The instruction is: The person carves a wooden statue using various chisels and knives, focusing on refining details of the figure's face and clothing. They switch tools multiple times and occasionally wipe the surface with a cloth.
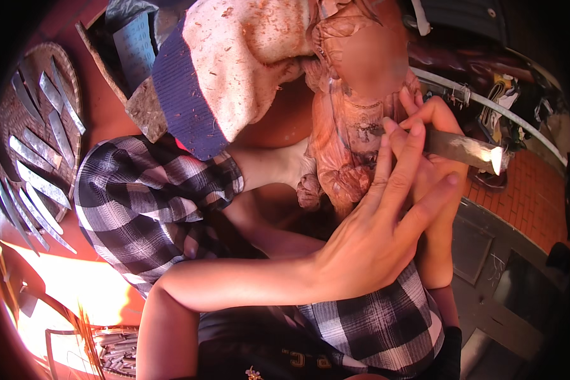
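A reddish-brown carved wooden figure [342,139] stands upright between my legs, its lower part beside my bare foot [288,166]. A flat metal chisel [459,149] lies across its right side, the bright end pointing right and the other end at the figure's chest. My right hand [442,126] is closed around the chisel, fingers curled. Crossing in front, my left hand [377,237] has its fingertips pressed on the chisel close to the wood, the other fingers stretched out. The chisel's working edge is mostly hidden by my fingers.
On the left, a round woven tray [28,123] bears several flat chisel blades [41,183]. A chip-strewn white cloth [234,69] with a navy ribbed band lies behind my knee. A wooden block [147,109] sits nearby; small metal pieces [117,351] lie lower left.
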Demonstrator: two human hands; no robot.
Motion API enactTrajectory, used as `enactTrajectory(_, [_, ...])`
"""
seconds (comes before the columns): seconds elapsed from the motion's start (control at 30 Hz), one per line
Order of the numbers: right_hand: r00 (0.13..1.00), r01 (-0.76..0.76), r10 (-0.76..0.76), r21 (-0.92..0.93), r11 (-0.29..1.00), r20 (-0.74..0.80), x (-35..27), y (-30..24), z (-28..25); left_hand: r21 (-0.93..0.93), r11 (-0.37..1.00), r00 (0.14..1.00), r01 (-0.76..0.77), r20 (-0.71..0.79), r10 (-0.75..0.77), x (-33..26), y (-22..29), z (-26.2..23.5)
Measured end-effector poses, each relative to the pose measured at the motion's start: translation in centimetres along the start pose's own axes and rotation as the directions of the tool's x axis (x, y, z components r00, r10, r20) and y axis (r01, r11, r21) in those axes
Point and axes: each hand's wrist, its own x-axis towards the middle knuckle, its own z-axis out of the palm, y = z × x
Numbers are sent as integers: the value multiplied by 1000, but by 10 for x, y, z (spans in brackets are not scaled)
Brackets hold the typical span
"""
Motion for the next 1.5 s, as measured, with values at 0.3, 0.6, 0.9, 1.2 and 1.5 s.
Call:
enactTrajectory(0.3, [999, -23, 24, -13, 1000, 35, 0, -4, -2, -47, 999, 1000, -11, -20, 11, 0, 1, 0])
enactTrajectory(0.6, [995, -94, 91, 88, 992, 37, 8, -14, -7, -3, 998, 998, -55, -5, 55, 4, 1, 0])
enactTrajectory(0.9, [997, -11, 13, -23, 1000, 71, 10, -11, 0, -78, 996, 996, -38, -79, 32, 0, -1, 1])
enactTrajectory(1.2, [991, 87, -80, -56, 995, 106, 17, -9, -3, -114, 992, 996, -52, -73, 43, 2, -2, 1])
enactTrajectory(1.5, [992, -39, 55, -140, 989, 112, 16, -22, -2, -144, 988, 994, -61, -103, 46, 2, -4, 2])
